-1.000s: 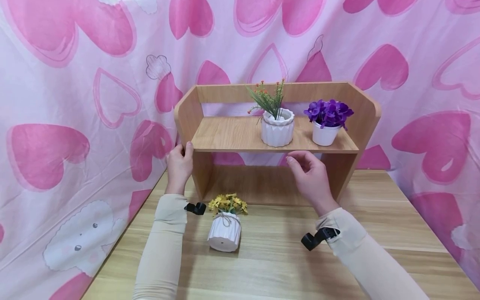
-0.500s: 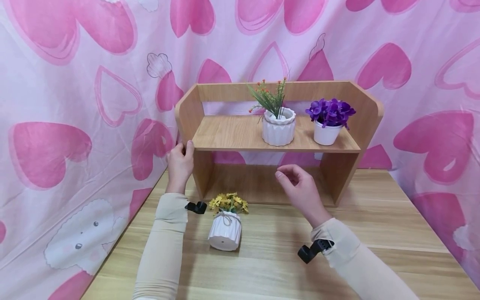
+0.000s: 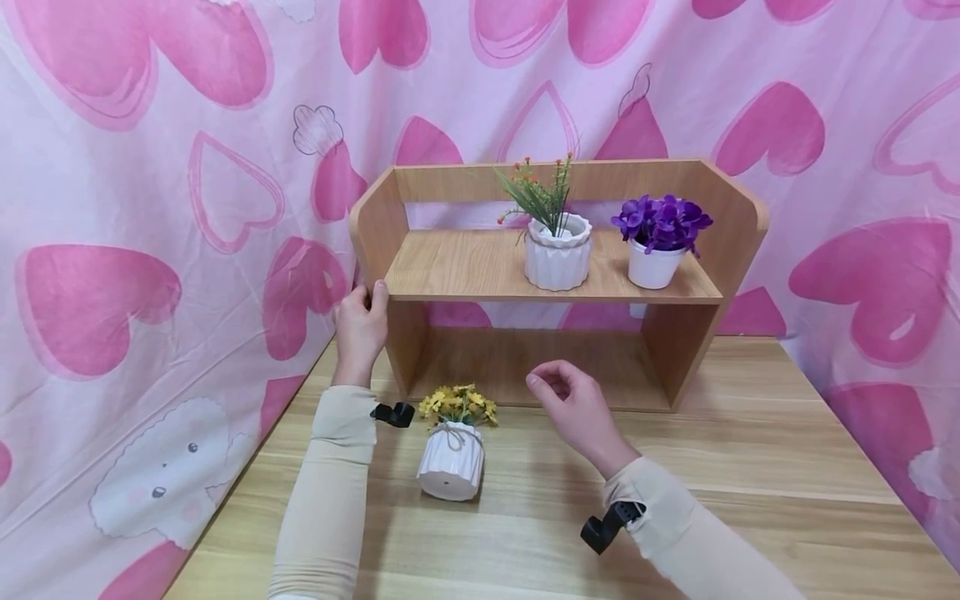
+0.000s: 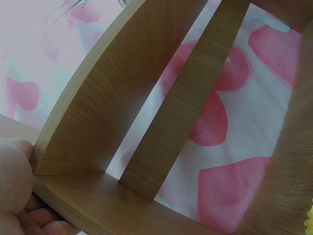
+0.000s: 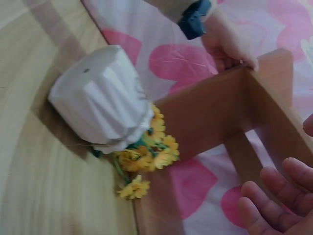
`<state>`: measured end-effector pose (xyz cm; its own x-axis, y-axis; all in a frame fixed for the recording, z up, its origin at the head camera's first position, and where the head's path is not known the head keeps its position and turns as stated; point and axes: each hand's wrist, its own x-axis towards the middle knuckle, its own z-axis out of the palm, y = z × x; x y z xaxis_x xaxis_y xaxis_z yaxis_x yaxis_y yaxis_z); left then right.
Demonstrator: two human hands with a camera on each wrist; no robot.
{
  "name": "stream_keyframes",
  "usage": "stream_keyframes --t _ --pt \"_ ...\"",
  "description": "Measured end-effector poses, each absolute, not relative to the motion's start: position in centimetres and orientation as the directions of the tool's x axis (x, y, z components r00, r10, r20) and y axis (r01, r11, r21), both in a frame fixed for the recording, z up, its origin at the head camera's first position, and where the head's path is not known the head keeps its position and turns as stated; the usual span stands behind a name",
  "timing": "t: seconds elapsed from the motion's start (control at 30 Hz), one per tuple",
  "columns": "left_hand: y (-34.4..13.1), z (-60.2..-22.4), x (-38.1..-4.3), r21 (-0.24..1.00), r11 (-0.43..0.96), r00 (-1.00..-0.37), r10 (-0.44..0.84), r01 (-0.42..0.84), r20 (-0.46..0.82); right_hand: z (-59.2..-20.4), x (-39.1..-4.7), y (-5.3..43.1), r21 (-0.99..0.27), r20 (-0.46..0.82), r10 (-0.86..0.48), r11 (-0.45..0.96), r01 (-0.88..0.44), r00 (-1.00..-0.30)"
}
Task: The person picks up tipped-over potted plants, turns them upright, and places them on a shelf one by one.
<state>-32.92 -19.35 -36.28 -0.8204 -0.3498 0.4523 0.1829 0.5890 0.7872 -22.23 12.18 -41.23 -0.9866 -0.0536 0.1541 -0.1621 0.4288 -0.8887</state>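
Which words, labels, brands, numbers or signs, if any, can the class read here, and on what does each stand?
None: no readable words, numbers or signs show in any view. The backdrop carries printed pictures such as hearts; the yellow-flower pot shows a dark dot underneath, not lettering.

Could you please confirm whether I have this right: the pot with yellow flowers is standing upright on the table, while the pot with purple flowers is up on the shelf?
Not quite: the pot with yellow flowers is lying on its side on the table, as the head view shows. The pot with purple flowers is indeed up on the shelf.
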Motion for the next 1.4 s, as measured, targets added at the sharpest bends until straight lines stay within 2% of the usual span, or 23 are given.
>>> stream_keyframes --t 0.4,1.03,1.4 --pt "-19.3 -36.3 -32.8 0.787 0.586 -0.818 -0.345 0.195 0.460 -44.3 -21.3 10.0 -0.894 0.068 -0.084 0.438 -0.098 -0.994" --pt "-19.2 -36.3 -32.8 0.776 0.596 -0.804 -0.348 0.207 0.483 -47.7 -20.9 8.1 -0.894 0.043 -0.158 0.434 -0.108 -0.987" --pt "-19.3 -36.3 -32.9 0.797 0.577 -0.825 -0.353 0.180 0.442 -49.2 -20.5 7.0 -0.912 -0.026 -0.254 0.402 -0.081 -0.967"
